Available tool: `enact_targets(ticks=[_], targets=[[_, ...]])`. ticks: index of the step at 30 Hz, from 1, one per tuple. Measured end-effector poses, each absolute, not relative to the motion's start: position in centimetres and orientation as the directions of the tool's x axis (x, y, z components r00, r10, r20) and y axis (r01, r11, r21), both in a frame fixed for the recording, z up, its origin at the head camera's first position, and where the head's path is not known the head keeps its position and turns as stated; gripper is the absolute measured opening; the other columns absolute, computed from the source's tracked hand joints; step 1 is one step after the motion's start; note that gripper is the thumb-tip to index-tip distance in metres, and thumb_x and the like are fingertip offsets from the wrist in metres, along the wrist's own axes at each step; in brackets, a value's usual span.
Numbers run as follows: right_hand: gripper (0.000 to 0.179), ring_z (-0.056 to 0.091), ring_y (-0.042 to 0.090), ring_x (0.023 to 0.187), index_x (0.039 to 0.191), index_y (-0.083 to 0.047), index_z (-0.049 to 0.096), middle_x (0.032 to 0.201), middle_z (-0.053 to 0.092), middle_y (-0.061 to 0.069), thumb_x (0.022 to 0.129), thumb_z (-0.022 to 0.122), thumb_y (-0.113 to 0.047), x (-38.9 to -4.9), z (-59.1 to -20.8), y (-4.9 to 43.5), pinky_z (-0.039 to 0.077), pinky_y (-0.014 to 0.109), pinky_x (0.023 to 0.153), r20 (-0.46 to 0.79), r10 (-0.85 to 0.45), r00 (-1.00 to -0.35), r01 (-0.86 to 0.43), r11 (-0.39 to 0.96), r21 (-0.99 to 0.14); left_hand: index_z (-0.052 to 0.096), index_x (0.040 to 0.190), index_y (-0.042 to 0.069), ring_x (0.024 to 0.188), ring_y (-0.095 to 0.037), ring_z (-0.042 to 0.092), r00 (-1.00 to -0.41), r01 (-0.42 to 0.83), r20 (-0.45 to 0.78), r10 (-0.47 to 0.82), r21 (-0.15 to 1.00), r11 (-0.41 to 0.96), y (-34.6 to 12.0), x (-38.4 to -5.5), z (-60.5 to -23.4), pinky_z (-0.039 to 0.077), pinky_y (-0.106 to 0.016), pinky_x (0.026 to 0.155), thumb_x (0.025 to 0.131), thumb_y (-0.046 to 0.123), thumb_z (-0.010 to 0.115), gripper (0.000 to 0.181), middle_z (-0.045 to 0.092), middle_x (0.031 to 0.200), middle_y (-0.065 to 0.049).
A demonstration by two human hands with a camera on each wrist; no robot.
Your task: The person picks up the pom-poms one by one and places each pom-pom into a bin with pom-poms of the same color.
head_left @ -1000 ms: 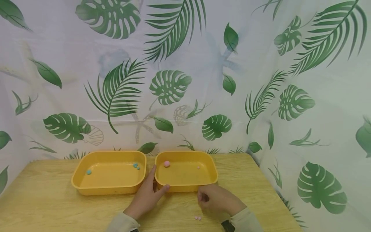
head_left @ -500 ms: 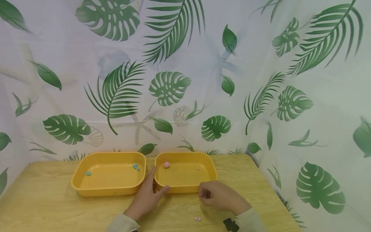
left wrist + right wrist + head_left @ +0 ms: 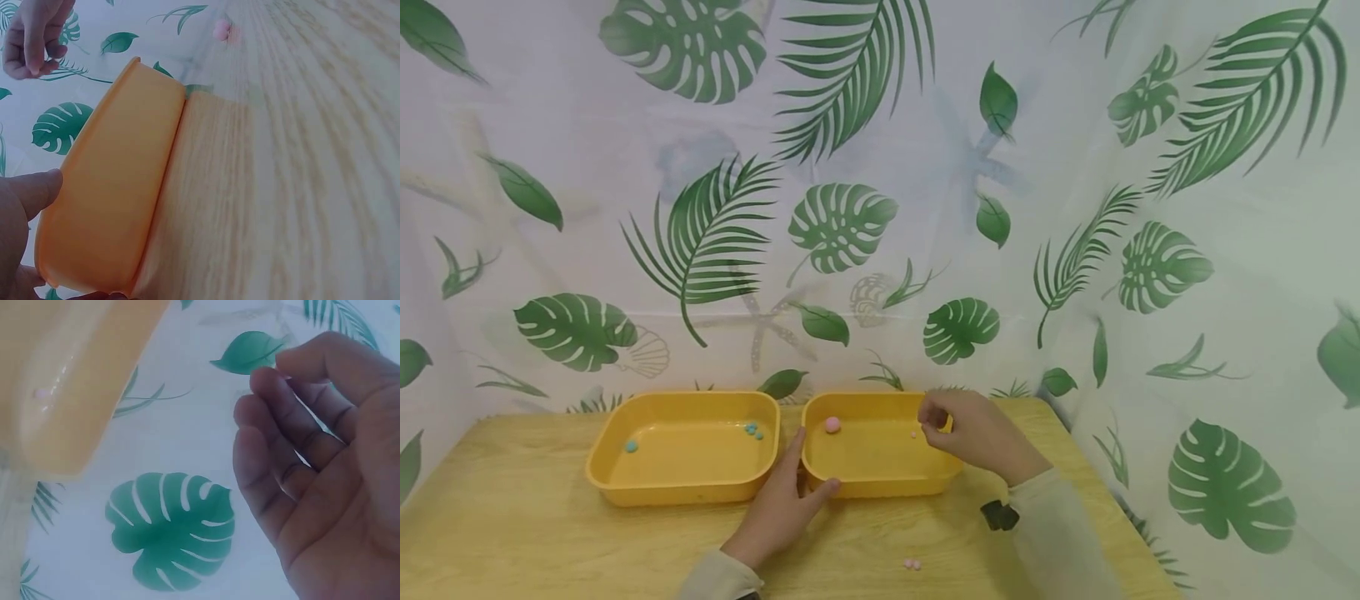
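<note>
My left hand (image 3: 780,504) grips the near left corner of the right yellow tray (image 3: 880,486), thumb at its front rim and fingers along its left side. The left wrist view shows that thumb (image 3: 44,190) against the tray wall (image 3: 112,175). Over the tray's right end is my right hand (image 3: 973,433), thumb and forefinger pinched together. A tiny pale ball seems to sit between the fingertips (image 3: 265,381), mostly hidden. Inside this tray lie a larger pink ball (image 3: 832,425) and a tiny pink ball (image 3: 913,434). Two small pink balls (image 3: 912,564) rest on the table in front.
To the left stands another yellow tray (image 3: 685,483) holding a larger blue ball (image 3: 631,447) and several small blue balls (image 3: 752,430). Both trays are on a wooden table (image 3: 550,542), close to a leaf-patterned cloth (image 3: 880,350) behind and at the right.
My right hand has risen from in front of the right tray to above its right end, still pinched. The left hand stays on the tray, and the two pink balls on the table have not moved.
</note>
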State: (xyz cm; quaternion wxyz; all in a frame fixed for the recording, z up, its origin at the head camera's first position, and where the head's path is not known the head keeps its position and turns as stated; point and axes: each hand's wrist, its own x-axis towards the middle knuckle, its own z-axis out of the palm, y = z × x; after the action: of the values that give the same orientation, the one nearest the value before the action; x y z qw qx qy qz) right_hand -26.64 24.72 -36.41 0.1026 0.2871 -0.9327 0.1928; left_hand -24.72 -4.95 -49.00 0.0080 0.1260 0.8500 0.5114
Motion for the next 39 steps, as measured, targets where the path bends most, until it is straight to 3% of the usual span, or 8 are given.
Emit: enact_targets(ticks=[8,18,26,32,39], targets=[[0.013,0.053,0.012,0.072,0.088,-0.018,0.064,0.077,0.059,-0.008,0.093,0.071,-0.009,-31.0,-36.1,24.4,0.048,0.030,0.069,0.102,-0.455,-0.885,-0.463,0.832,-0.307,0.012,0.167,0.010,0.150,-0.037,0.036,-0.967,0.214,0.124,0.223,0.870,0.445,-5.2,-25.0,-49.2,0.034,-0.054,0.120,0.096,0.054,0.069,0.101,0.021,0.170,-0.017],[0.011,0.055,0.013,0.078,0.085,-0.016,0.066,0.082,0.062,-0.006,0.091,0.069,-0.008,-36.0,-37.3,23.1,0.049,0.033,0.075,-0.087,-0.467,-0.880,-0.447,0.876,-0.181,0.016,0.166,0.008,0.138,-0.040,0.050,-0.965,0.216,0.125,0.233,0.879,0.424,-5.7,-25.3,-49.6,0.041,-0.056,0.114,0.097,0.047,0.071,0.097,0.033,0.165,-0.023],[0.014,0.053,0.013,0.074,0.078,-0.018,0.066,0.079,0.061,-0.006,0.085,0.075,-0.009,-38.5,-40.6,23.0,0.045,0.029,0.065,-0.261,-0.406,-0.876,-0.399,0.913,-0.081,0.015,0.166,0.009,0.149,-0.039,0.037,-0.961,0.224,0.126,0.246,0.877,0.425,-5.4,-25.1,-49.6,0.033,-0.057,0.119,0.097,0.049,0.070,0.098,0.025,0.168,-0.020],[0.021,0.053,0.014,0.073,0.075,-0.018,0.065,0.077,0.060,-0.005,0.083,0.084,-0.013,-38.0,-40.7,22.7,0.045,0.030,0.065,-0.283,-0.368,-0.886,-0.367,0.928,-0.058,0.015,0.167,0.010,0.152,-0.038,0.032,-0.961,0.223,0.127,0.248,0.883,0.412,-5.3,-24.9,-49.3,0.029,-0.057,0.121,0.096,0.048,0.071,0.098,0.025,0.169,-0.019],[0.020,0.053,0.014,0.072,0.076,-0.018,0.065,0.077,0.060,-0.005,0.084,0.083,-0.011,-38.3,-40.7,21.9,0.044,0.029,0.064,-0.288,-0.369,-0.884,-0.375,0.926,-0.037,0.016,0.166,0.010,0.150,-0.039,0.035,-0.964,0.220,0.131,0.233,0.884,0.412,-5.6,-25.2,-49.5,0.031,-0.056,0.121,0.096,0.046,0.072,0.097,0.026,0.168,-0.020]])
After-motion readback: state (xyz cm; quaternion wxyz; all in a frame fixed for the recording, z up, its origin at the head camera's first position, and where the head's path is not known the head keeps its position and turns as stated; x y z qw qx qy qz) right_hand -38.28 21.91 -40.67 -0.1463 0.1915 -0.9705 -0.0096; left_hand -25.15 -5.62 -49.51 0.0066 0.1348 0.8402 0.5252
